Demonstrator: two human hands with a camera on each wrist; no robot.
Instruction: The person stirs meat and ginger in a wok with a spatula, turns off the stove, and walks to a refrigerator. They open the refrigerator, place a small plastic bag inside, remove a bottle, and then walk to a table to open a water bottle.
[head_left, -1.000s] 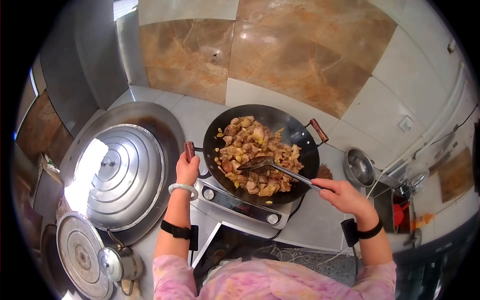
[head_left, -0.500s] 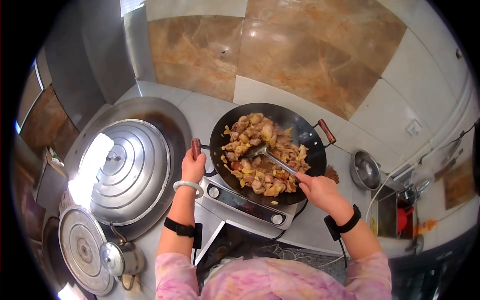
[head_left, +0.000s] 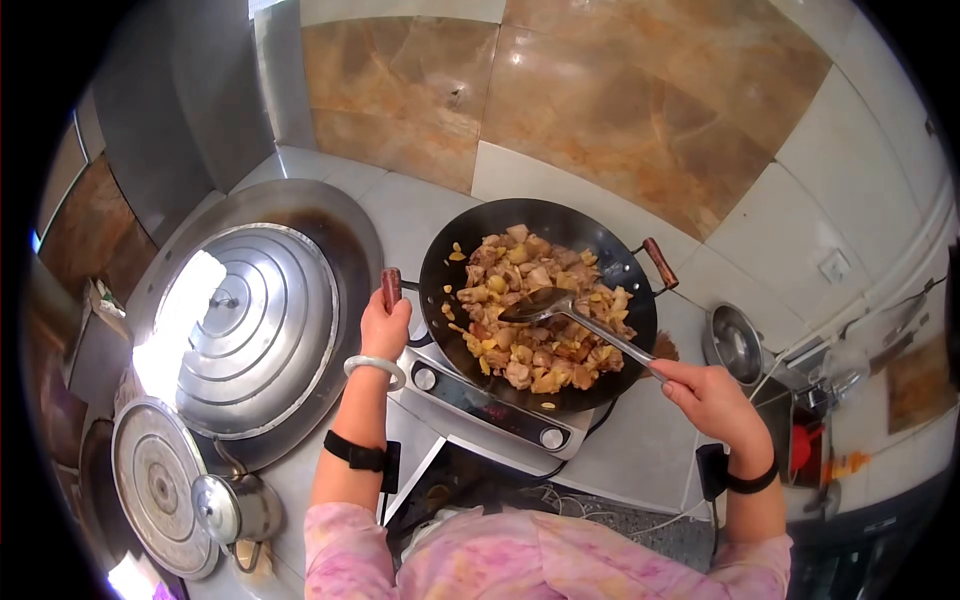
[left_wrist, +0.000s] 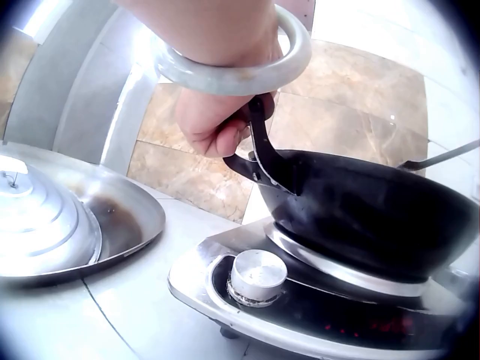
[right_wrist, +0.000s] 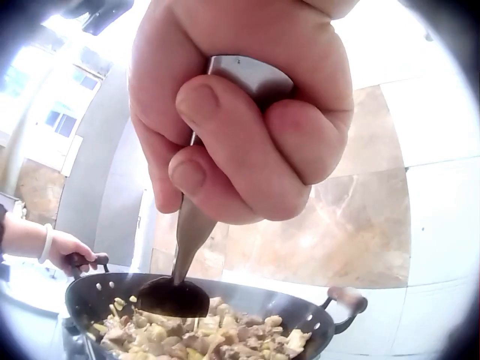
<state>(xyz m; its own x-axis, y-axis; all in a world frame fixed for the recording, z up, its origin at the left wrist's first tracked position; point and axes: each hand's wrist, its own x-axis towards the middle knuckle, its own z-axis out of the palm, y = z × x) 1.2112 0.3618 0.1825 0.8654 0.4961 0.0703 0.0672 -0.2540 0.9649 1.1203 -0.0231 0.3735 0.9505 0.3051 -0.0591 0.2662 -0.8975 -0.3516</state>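
A dark wok (head_left: 640, 300) full of browned meat chunks and yellowish slices (head_left: 530, 265) stands on an induction cooker (head_left: 480, 405). My left hand (head_left: 384, 328) grips the wok's left wooden handle (head_left: 391, 288); in the left wrist view its fingers curl round the handle above the black bracket (left_wrist: 266, 154). With my right hand (head_left: 715, 400) I hold a metal spatula (head_left: 610, 338) by its shaft, fingers wrapped round it in the right wrist view. The spatula's blade (right_wrist: 174, 298) lies over the food near the middle of the wok.
To the left, a large domed lid (head_left: 265, 340) covers a wide pan (head_left: 350, 225). A flat round lid (head_left: 160, 490) and a small metal pot (head_left: 250, 508) stand in front of it. A metal bowl (head_left: 733, 340) and a sink (head_left: 775, 420) are on the right; a tiled wall (head_left: 600, 110) rises behind.
My right hand first pushed the spatula leftward into the food, then drew back right, lifting the blade above it. The meat has shifted and spread. My left hand keeps its grip on the handle.
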